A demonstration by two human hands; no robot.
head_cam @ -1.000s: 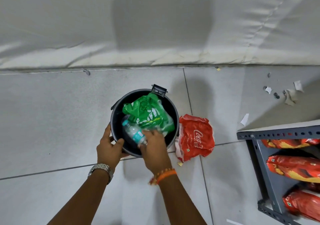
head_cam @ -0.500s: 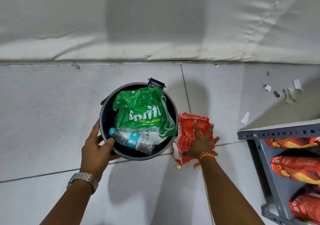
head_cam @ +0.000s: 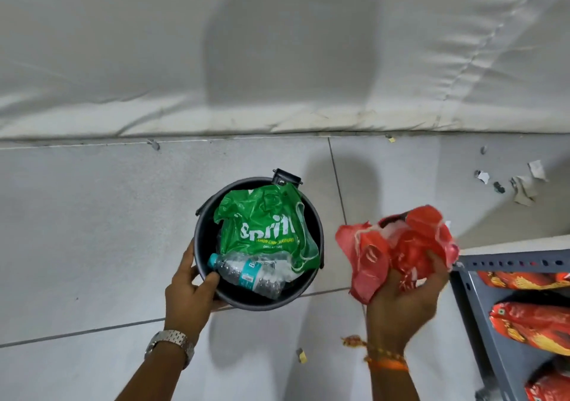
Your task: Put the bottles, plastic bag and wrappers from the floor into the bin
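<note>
A round black bin (head_cam: 206,248) stands on the grey tiled floor. Inside it lie a crumpled green Sprite wrapper (head_cam: 265,227) and, in front of that, a clear plastic bottle (head_cam: 246,274) with a teal label. My left hand (head_cam: 191,289) grips the bin's near-left rim, thumb inside. My right hand (head_cam: 407,295) holds a crumpled red Coca-Cola wrapper (head_cam: 382,246) lifted off the floor, to the right of the bin and level with its rim.
A grey metal shelf (head_cam: 481,314) with red snack packs stands at the right edge. Scraps of paper (head_cam: 524,184) lie on the floor far right, one small scrap (head_cam: 301,355) near my right wrist. A white sheet (head_cam: 277,61) covers the wall behind.
My right hand left the bottle in the bin, reached right onto the red wrapper on the floor, then closed on it and lifted it. My left hand stayed on the bin's rim.
</note>
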